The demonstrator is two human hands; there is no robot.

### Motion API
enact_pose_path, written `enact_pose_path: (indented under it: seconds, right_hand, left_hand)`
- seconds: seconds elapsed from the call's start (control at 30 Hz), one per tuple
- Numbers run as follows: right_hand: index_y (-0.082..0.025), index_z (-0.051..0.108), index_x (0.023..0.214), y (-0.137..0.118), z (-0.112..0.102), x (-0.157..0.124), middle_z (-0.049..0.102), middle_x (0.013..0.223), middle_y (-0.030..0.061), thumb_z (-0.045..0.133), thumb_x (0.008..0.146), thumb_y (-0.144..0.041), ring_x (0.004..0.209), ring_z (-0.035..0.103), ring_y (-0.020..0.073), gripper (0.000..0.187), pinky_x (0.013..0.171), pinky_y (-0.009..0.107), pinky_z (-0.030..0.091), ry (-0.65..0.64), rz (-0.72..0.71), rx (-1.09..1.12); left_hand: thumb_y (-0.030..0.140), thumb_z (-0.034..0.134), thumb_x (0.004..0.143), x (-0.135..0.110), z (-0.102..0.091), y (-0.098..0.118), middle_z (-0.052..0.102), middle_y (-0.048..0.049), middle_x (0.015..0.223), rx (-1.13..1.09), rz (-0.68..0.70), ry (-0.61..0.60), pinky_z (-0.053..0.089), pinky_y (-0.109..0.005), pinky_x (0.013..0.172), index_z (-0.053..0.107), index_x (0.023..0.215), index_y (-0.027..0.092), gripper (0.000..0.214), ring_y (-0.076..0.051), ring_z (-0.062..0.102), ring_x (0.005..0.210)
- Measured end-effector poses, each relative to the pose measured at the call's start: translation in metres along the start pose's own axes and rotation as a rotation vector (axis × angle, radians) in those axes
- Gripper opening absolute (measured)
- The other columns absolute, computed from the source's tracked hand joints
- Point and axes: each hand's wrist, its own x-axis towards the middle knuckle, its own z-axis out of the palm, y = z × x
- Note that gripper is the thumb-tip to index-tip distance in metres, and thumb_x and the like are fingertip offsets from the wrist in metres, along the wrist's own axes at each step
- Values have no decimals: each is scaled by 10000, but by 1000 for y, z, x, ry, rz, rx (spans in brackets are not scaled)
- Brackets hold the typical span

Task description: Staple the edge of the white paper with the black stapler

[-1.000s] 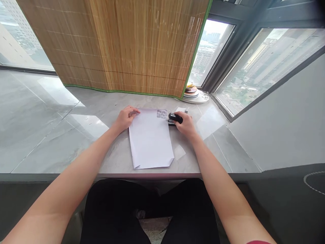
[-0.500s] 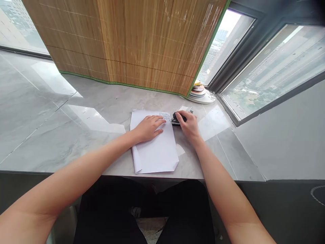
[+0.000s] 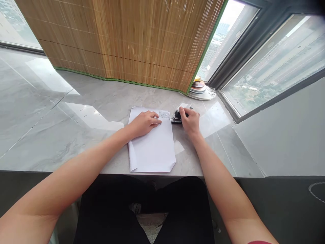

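A stack of white paper (image 3: 152, 149) lies near the counter's front edge, its lower-left corner curled and its lower-right corner bent. A small block of print shows near its upper right. On the upper part of the paper rests my left hand (image 3: 143, 124), fingers loosely bent and holding nothing. A black stapler (image 3: 177, 116) stands at the upper right edge of the paper, its metal front end meeting that edge. My right hand (image 3: 191, 121) is closed around the stapler's rear, partly hiding it.
A bamboo blind (image 3: 122, 40) with green edging hangs behind the grey marble counter (image 3: 76, 142). In the window corner sits a stack of plates (image 3: 200, 90). A pale flat item (image 3: 183, 106) lies behind the stapler. A white wall (image 3: 284, 142) borders the right side.
My left hand has slid a little to the left on the paper, its fingers drawn closer together. My right hand has turned, thumb raised, still at the stapler. The view has shifted slightly.
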Motion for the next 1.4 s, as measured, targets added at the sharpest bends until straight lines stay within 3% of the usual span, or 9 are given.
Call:
enact_pose_path:
  seconds: [0.23, 0.37, 0.5, 0.6, 0.93, 1.13, 1.2, 1.33, 1.4]
  right_hand:
    - [-235, 432, 653, -8, 3, -2, 481, 629, 0, 452, 1114, -558, 740, 534, 207, 563, 848, 373, 412, 140, 58, -12]
    - [-240, 620, 773, -18, -5, -9, 655, 817, 65, 480, 1097, -493, 858, 590, 241, 434, 856, 393, 451, 306, -172, 31]
    - [-235, 546, 697, -32, -4, -25, 536, 646, -2, 529, 1070, -364, 607, 446, 155, 395, 644, 319, 374, -234, -553, 205]
    - [-227, 484, 678, -39, 0, -31, 469, 597, -40, 542, 1038, -268, 561, 366, 123, 368, 609, 301, 315, -576, -628, 270]
    - [-218, 626, 782, -40, -7, -22, 635, 639, -20, 523, 998, -296, 585, 532, 134, 252, 649, 277, 437, -638, -212, 427]
    - [-207, 684, 904, -37, -1, -23, 707, 745, 15, 556, 1033, -369, 577, 655, 152, 244, 596, 287, 508, -653, -45, 625]
    - [-214, 677, 910, -37, 1, -24, 714, 763, 24, 558, 1046, -432, 578, 663, 164, 284, 574, 300, 513, -619, 2, 695]
    - [-226, 670, 876, -37, 3, -26, 652, 655, 5, 536, 1043, -455, 533, 571, 158, 314, 577, 317, 474, -294, 25, 567]
    - [-228, 668, 826, -35, 4, -27, 589, 594, -6, 541, 1014, -398, 544, 529, 161, 284, 614, 327, 457, -136, 0, 402]
  left_hand:
    - [195, 568, 1066, -2, 1, 3, 821, -66, 1165, 76, 222, 9, 461, -457, 1038, 861, 1033, 274, 305, -234, 734, 1016]
    - [167, 543, 1081, -2, 0, 5, 830, -52, 1063, 94, 309, 16, 427, -445, 1024, 827, 1000, 251, 307, -213, 725, 949]
    - [139, 527, 1071, -1, -1, 10, 820, -61, 1010, 148, 350, 12, 416, -439, 975, 788, 916, 229, 317, -220, 704, 939]
    - [133, 515, 1063, -2, -4, 14, 802, -66, 960, 115, 371, -25, 430, -429, 947, 769, 848, 225, 345, -218, 688, 909]
    - [361, 658, 1016, -20, -21, 59, 829, -52, 1087, -397, 345, -384, 531, -488, 1144, 898, 996, 448, 256, -277, 740, 1106]
    - [331, 884, 870, -31, -10, 105, 866, 15, 1074, -990, 573, -757, 667, -296, 946, 913, 1065, 441, 226, -232, 828, 981]
    - [417, 832, 935, -29, -12, 100, 865, -16, 1100, -967, 501, -688, 668, -313, 948, 904, 1143, 376, 223, -243, 825, 1011]
    - [411, 553, 1102, -16, -11, 66, 805, -119, 1308, -466, 108, -64, 547, -492, 1176, 836, 1275, 262, 363, -297, 734, 1273]
    - [394, 609, 1065, -11, -6, 47, 651, -150, 1582, -180, -20, 40, 400, -612, 1289, 758, 1415, 252, 407, -368, 563, 1511]
